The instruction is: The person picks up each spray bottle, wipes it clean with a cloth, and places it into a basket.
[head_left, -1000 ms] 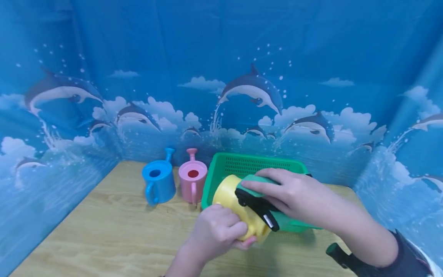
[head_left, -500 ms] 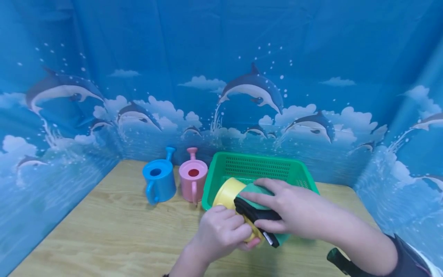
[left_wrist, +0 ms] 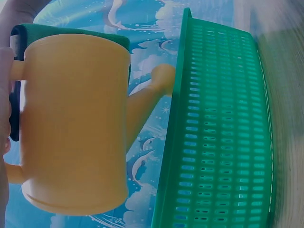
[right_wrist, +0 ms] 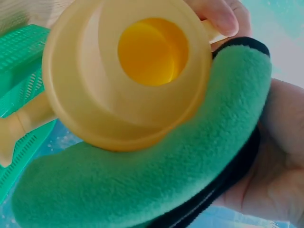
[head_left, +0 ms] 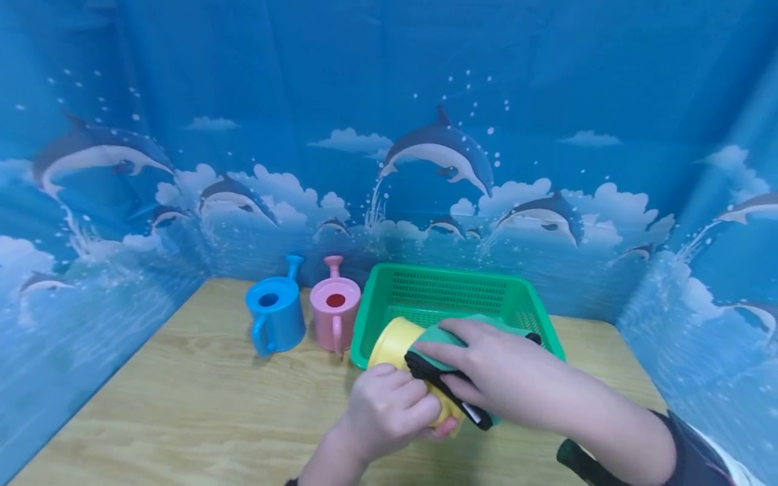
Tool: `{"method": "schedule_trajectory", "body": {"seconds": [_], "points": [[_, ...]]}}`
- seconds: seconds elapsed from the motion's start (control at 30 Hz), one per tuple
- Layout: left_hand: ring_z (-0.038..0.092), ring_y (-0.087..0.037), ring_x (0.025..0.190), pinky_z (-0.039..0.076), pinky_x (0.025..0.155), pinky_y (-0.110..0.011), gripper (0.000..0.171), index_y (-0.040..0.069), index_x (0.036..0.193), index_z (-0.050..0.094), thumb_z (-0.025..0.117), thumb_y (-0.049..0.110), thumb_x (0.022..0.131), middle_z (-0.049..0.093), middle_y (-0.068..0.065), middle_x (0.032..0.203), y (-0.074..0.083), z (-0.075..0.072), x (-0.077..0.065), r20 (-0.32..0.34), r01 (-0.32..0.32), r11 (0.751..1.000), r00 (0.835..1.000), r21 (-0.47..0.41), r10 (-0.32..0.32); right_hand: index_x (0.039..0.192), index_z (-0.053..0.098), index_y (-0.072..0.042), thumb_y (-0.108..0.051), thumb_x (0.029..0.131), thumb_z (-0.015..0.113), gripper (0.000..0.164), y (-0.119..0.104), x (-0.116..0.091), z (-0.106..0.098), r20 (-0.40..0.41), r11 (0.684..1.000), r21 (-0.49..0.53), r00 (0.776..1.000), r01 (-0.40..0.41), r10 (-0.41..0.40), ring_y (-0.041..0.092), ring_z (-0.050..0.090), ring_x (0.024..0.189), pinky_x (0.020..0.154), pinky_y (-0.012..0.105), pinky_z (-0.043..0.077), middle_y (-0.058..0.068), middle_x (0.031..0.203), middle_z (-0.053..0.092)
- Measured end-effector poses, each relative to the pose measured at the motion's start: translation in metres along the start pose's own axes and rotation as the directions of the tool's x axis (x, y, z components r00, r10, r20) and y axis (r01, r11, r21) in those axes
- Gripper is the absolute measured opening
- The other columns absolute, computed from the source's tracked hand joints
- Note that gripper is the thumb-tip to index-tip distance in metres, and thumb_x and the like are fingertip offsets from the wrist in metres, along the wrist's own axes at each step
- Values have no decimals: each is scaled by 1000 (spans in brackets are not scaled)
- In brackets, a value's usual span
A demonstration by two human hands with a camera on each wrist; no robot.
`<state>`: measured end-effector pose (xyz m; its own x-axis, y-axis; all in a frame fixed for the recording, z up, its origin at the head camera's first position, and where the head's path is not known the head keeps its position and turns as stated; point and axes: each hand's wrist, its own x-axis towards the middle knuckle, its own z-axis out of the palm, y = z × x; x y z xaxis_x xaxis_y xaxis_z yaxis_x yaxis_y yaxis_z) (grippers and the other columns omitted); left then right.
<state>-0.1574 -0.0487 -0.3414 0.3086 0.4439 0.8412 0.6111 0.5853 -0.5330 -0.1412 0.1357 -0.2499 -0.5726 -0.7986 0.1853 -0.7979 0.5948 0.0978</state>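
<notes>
A yellow watering can [head_left: 394, 339] is held tilted over the front edge of a green basket [head_left: 450, 271]. My left hand [head_left: 392, 410] grips its handle, with fingers curled round it. My right hand [head_left: 495, 370] holds a green plush cloth [right_wrist: 118, 183] with black edging against the can's side. In the right wrist view the cloth bends along the can's rim, and the can's round top opening [right_wrist: 153, 52] shows. The left wrist view shows the can's smooth body [left_wrist: 76, 126] and its spout [left_wrist: 145, 107]. Part of the can lies hidden under the cloth.
A blue watering can [head_left: 287, 324] and a pink watering can [head_left: 336, 324] stand upright left of the basket on the wooden table [head_left: 200, 405]. A dolphin-print curtain [head_left: 444, 155] rises behind. A dark green-tipped object [head_left: 574, 455] shows beneath the right forearm.
My right hand and the cloth have moved down along the can, toward me. The yellow can sits slightly lower, still in my left hand. The head view has shifted a little.
</notes>
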Motion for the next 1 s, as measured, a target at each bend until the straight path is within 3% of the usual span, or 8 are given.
{"method": "schedule_trajectory", "body": {"seconds": [0.6, 0.8, 1.0], "points": [[39, 1, 44, 24, 48, -12, 41, 23, 56, 43, 54, 30, 94, 42, 15, 52, -4, -9, 13, -118, -39, 999, 992, -33, 35, 130, 60, -22, -22, 96, 59, 34, -10, 54, -6, 76, 997, 70, 996, 31, -36, 29, 61, 115, 88, 39, 55, 13, 127, 62], [37, -1, 44, 24, 48, -13, 40, 22, 56, 43, 54, 30, 94, 42, 14, 53, -7, -9, 10, -133, -48, 998, 990, -35, 43, 129, 61, -23, -24, 96, 59, 33, -5, 49, -10, 70, 993, 49, 991, 106, -110, 24, 62, 111, 83, 34, 56, 10, 124, 62], [34, 0, 44, 23, 47, -12, 40, 22, 56, 43, 53, 30, 94, 40, 14, 51, -11, -11, 10, -123, -50, 998, 991, -24, 46, 130, 59, -31, -26, 96, 61, 34, -1, 32, -18, 106, 995, 84, 992, 53, -62, 24, 64, 107, 73, 30, 55, 9, 127, 60]]}}
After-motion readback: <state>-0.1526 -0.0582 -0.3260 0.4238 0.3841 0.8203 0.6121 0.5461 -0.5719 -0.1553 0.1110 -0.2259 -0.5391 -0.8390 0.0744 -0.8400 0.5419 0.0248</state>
